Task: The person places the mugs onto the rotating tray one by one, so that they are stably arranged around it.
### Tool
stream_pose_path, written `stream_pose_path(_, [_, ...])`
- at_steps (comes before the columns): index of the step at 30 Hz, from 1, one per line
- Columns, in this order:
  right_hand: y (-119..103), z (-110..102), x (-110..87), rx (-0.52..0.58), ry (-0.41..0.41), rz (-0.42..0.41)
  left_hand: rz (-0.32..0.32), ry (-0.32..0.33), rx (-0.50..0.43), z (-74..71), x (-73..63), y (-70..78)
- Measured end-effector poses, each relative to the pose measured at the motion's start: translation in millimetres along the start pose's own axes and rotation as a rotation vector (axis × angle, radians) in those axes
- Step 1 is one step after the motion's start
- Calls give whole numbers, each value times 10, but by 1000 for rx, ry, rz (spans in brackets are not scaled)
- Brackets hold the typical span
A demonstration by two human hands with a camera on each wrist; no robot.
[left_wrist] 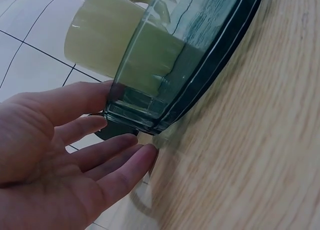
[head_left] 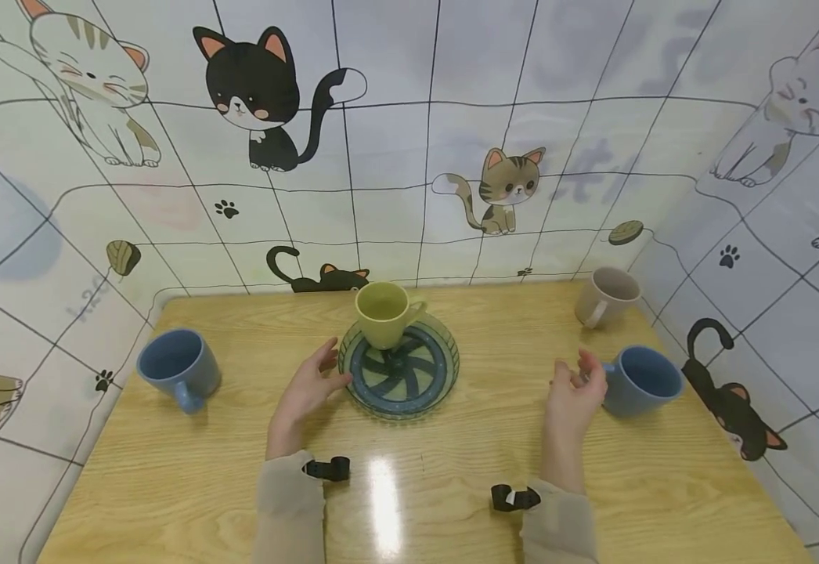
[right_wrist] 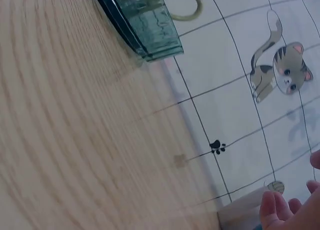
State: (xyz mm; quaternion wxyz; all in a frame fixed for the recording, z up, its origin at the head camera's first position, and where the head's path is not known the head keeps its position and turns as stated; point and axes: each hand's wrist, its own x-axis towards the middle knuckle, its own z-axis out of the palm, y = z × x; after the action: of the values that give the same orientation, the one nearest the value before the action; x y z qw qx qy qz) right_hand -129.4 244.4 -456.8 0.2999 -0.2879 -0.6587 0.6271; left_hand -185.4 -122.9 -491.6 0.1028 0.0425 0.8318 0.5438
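A green glass dish with a blue swirl pattern sits mid-table, and a yellow-green mug stands upright in its back part. My left hand is at the dish's left rim, fingers spread and relaxed. In the left wrist view, the upper finger or thumb of that hand meets the glass wall. My right hand is beside the handle of the right blue mug, fingers loosely bent; whether they touch the handle I cannot tell. The right wrist view shows only part of this hand.
Another blue mug stands at the table's left, its handle toward the front. A pale beige mug is at the back right, behind the right blue mug. A cat-patterned cloth rises behind and beside the wooden table.
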Motion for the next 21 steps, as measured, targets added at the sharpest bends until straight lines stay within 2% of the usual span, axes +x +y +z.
stream_pose_path(3, [48, -43, 47, 92, 57, 61, 4, -18, -24, -5, 2, -6])
stream_pose_path(6, [90, -81, 81, 134, 79, 115, 15, -43, -53, -6, 3, -19])
stream_pose_path(12, [150, -169, 142, 159, 89, 196, 36, -77, -128, 2, -4, -33])
stream_pose_path(17, [165, -201, 197, 254, 92, 268, 80, -121, -146, 0, -20, -20])
stream_pose_path(21, [177, -208, 233, 307, 85, 309, 73, -145, -159, -4, -24, -20])
